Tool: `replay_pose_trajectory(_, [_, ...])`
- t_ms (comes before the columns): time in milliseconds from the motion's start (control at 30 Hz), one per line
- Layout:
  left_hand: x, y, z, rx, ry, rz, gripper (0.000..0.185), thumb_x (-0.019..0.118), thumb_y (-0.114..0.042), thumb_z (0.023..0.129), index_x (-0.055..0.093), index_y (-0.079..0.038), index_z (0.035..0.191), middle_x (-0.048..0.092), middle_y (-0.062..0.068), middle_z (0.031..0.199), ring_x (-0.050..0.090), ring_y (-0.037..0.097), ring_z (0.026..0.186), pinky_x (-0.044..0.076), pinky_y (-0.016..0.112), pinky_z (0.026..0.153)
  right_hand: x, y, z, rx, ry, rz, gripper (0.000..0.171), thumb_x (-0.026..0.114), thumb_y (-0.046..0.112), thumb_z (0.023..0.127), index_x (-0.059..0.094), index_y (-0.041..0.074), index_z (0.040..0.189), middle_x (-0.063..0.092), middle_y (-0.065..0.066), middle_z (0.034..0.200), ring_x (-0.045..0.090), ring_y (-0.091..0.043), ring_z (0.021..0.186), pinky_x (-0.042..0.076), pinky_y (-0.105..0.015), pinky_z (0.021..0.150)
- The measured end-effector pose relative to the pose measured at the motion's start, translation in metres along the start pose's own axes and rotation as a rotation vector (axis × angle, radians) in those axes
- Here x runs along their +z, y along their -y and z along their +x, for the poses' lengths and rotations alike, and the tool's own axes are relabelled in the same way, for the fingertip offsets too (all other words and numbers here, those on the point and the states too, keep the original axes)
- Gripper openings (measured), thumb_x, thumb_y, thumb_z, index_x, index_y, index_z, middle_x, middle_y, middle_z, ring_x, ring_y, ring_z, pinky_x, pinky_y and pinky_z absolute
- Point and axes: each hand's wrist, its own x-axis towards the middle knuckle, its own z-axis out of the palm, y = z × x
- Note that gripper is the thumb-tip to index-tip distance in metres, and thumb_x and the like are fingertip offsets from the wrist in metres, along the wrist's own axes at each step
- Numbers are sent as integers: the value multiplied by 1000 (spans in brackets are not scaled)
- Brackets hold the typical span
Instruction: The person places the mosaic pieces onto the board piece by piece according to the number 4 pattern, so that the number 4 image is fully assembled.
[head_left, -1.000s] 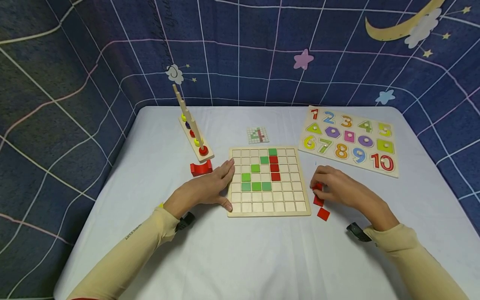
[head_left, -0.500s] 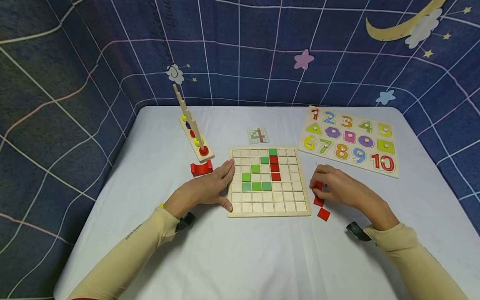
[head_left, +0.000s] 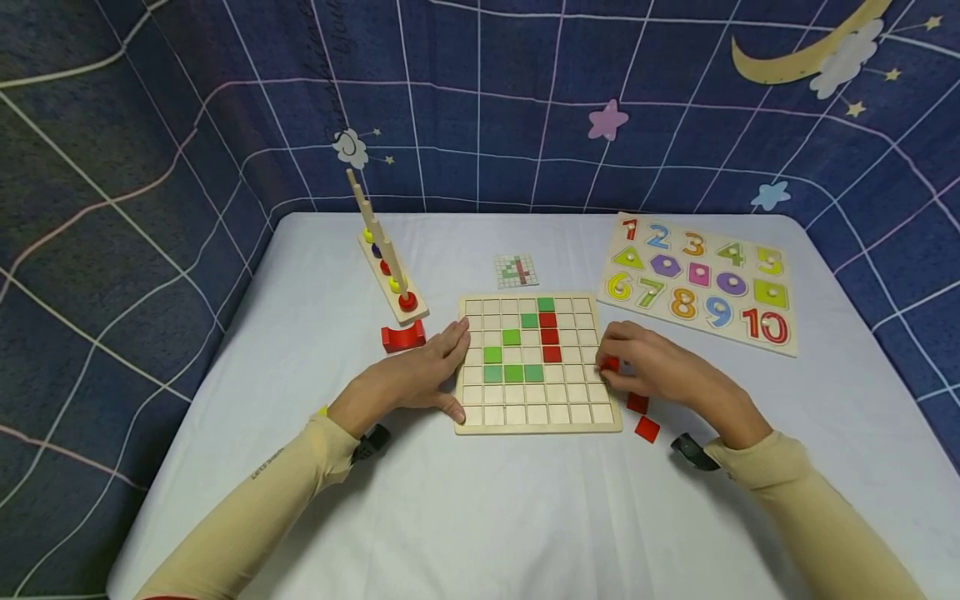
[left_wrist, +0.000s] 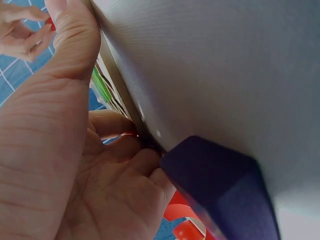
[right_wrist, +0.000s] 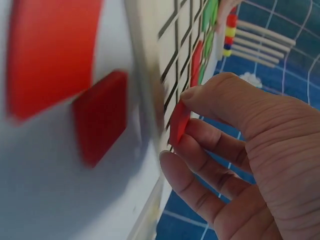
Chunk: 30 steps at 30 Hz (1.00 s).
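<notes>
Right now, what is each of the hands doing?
Left hand: open, fingers resting on the left edge of the grid board.
Right hand: pinching a red square tile over the board's right edge.

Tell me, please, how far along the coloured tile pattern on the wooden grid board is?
Partly done. On the grid board, six green tiles and three red tiles already sit in cells. In hand: the right hand pinches another red tile over the board's right edge, while the left hand steadies the left edge. Left: two loose red tiles lie beside the board, and the pattern card is too small to compare.
</notes>
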Motion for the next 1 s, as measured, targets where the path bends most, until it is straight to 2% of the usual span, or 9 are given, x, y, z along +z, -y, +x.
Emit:
replay_pose_trajectory(167, [0, 0, 1, -6, 7, -9, 129, 80, -61, 84, 10, 4, 170, -1, 22, 181, 8, 39, 169, 27, 48, 135, 3, 7, 16, -78, -11, -10, 8, 83, 9, 92, 77, 11, 96, 64, -2, 98, 56, -15, 94, 57, -34, 82])
replay_pose_trajectory(367, [-1, -1, 0, -9, 9, -7, 128, 80, -61, 84, 11, 5, 170, 0, 22, 181, 8, 39, 169, 27, 48, 135, 7, 18, 32, -105, 3, 1, 8, 83, 9, 92, 77, 10, 98, 63, -2, 97, 54, -14, 93, 56, -31, 80])
replay_pose_trajectory(533, [0, 1, 0, -11, 6, -3, 128, 80, -60, 84, 10, 5, 170, 0, 22, 181, 8, 38, 169, 27, 48, 135, 13, 28, 42, -136, 24, 15, 9, 82, 8, 92, 78, 10, 100, 64, -3, 100, 56, -16, 96, 57, -33, 83])
replay_pose_trajectory(733, [1, 0, 0, 0, 3, 10, 129, 79, -62, 84, 10, 5, 170, 1, 22, 181, 9, 38, 169, 28, 47, 134, 21, 32, 48, -147, 54, 10, 6, 80, 9, 95, 76, 11, 98, 64, -4, 104, 55, -18, 100, 56, -36, 87])
replay_pose_trajectory(1000, [0, 1, -1, -2, 2, -5, 130, 81, -61, 83, 10, 4, 170, 0, 21, 181, 8, 38, 170, 28, 47, 134, 26, 31, 51, -200, 0, 58, 6, 84, 3, 90, 79, 7, 91, 72, -2, 96, 62, -18, 95, 58, -38, 90])
